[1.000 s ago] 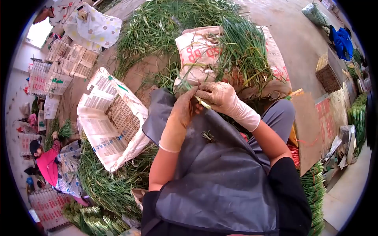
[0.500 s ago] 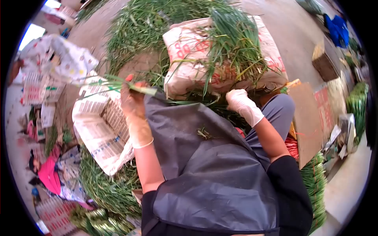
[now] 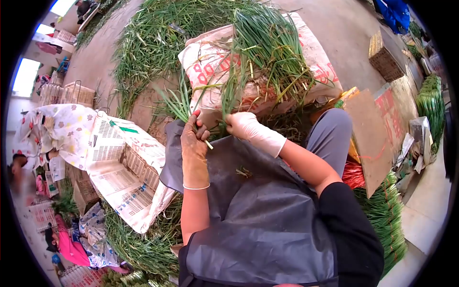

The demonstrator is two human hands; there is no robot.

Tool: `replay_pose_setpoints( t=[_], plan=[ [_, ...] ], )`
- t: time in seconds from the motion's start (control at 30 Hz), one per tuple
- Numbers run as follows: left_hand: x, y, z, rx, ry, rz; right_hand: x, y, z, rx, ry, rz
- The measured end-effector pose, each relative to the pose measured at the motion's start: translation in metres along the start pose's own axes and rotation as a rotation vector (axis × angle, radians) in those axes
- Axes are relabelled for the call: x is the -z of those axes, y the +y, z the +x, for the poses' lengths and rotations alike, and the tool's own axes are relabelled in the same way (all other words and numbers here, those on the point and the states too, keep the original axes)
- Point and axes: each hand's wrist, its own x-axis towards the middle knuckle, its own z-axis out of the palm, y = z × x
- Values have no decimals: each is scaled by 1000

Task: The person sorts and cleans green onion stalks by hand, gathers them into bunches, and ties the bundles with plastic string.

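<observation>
Head view: left fingers (image 3: pixel 202 130) hold one green bunch (image 3: pixel 180 108) near one sack (image 3: pixel 205 53).

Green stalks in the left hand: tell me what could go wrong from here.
The green stalks fan out loosely above the left hand, so some might slip free. The right hand is at strands beside the heap on the sack; a tug might drag others off. Scraps on the apron might slide if the wearer shifts.
</observation>
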Motion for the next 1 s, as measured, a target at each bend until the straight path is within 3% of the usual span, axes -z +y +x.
replay_pose_setpoints(
  t=[0.07, 0.1, 0.17, 0.23, 0.3, 0.4, 0.47, 0.5, 0.53, 0.6, 0.67, 0.73, 0.8, 0.87, 0.9, 1.0],
  plan=[
    [5, 2, 4, 4, -32, -32, 8, 16, -13, -49, -409, -357],
    [4, 6, 1, -52, -40, -64, 24, 22, -16, -153, -300, -207],
    [9, 13, -1, -87, -124, -169, 43, 32, -8, -223, 220, 5],
    [1, 13, -8, -100, -111, -204, 64, 42, 19, -437, 450, -15],
    [-3, 15, -12, -121, -135, -202, 70, 65, 60, -655, 377, -121],
    [3, 19, -14, -117, -221, -209, 57, 93, 93, -699, 384, -20],
    [7, 25, -17, -124, -270, -219, 68, 90, 75, -487, 441, 496],
    [10, 29, -19, -100, -224, -229, 73, 79, 57, -327, 401, 1011],
    [13, 30, -21, -71, -172, -242, 80, 63, 32, -232, 377, 1026],
    [4, 26, -28, 18, -159, -260, 46, 70, 11, -367, 130, 1174],
    [-4, 5, -26, 25, -90, -48, 35, 45, -28, -249, 205, 872],
    [-19, -17, -35, 55, -68, 173, 40, 8, -60, -246, 157, 996],
    [-20, -41, -31, 65, -47, 122, 23, -3, -74, -188, 236, 828],
    [-16, -50, -28, 51, 3, 111, 24, -15, -84, -31, 360, 466],
    [-12, -49, -26, 77, -75, 116, 27, -15, -89, 102, 326, 374],
    [-10, -42, -35, 42, -102, 139, 35, -16, -90, 113, 195, 365]
  ],
)
